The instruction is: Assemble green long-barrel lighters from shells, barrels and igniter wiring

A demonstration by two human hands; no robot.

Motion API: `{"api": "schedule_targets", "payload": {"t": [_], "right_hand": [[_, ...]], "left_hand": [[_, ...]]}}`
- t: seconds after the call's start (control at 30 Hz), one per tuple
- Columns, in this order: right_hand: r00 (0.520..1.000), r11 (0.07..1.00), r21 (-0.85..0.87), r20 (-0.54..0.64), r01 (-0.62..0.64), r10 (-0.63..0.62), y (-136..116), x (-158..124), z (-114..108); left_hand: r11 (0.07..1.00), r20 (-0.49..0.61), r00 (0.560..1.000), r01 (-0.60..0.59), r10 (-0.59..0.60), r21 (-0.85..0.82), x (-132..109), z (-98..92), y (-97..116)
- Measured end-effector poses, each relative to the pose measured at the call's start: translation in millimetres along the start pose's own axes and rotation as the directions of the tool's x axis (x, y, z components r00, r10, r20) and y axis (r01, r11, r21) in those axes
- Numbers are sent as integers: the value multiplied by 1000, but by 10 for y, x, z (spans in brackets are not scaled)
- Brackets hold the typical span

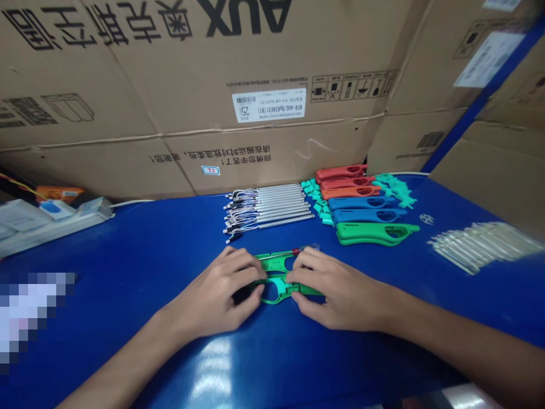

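Observation:
Both my hands work on an opened green lighter shell at the middle of the blue table. The nearer half-shell point(269, 301) has a teal trigger piece point(279, 287) in its loop. My left hand point(230, 287) pinches this half's left end; my right hand point(330, 284) grips its right part, thumb below and fingers above. The farther half-shell point(275, 264) lies just behind, partly covered by my fingers. Along it lies a thin rod with a red and clear end point(297, 251); its kind I cannot make out.
Silver lighter tubes with wires point(281, 204) lie behind my hands. Teal caps point(322, 210), closed lighter shells point(370, 233) in several colours and teal triggers point(395, 190) are at the back right. Clear-wrapped sticks point(481, 247) lie far right, a power strip point(63, 227) left; cardboard point(183, 125) walls the back.

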State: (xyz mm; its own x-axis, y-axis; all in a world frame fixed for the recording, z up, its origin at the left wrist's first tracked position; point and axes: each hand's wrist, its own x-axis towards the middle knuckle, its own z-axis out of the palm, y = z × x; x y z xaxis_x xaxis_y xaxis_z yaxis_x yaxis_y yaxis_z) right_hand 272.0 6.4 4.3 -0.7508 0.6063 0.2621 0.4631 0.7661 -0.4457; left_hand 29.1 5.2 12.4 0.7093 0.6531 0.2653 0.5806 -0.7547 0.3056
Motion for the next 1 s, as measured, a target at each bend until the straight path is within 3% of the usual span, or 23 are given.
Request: {"api": "schedule_targets", "payload": {"t": [1.0], "right_hand": [[987,996,-82,161,39,-26,-46,2,-78]], "left_hand": [[999,48,998,33,-32,-19,-13,11,-11]]}}
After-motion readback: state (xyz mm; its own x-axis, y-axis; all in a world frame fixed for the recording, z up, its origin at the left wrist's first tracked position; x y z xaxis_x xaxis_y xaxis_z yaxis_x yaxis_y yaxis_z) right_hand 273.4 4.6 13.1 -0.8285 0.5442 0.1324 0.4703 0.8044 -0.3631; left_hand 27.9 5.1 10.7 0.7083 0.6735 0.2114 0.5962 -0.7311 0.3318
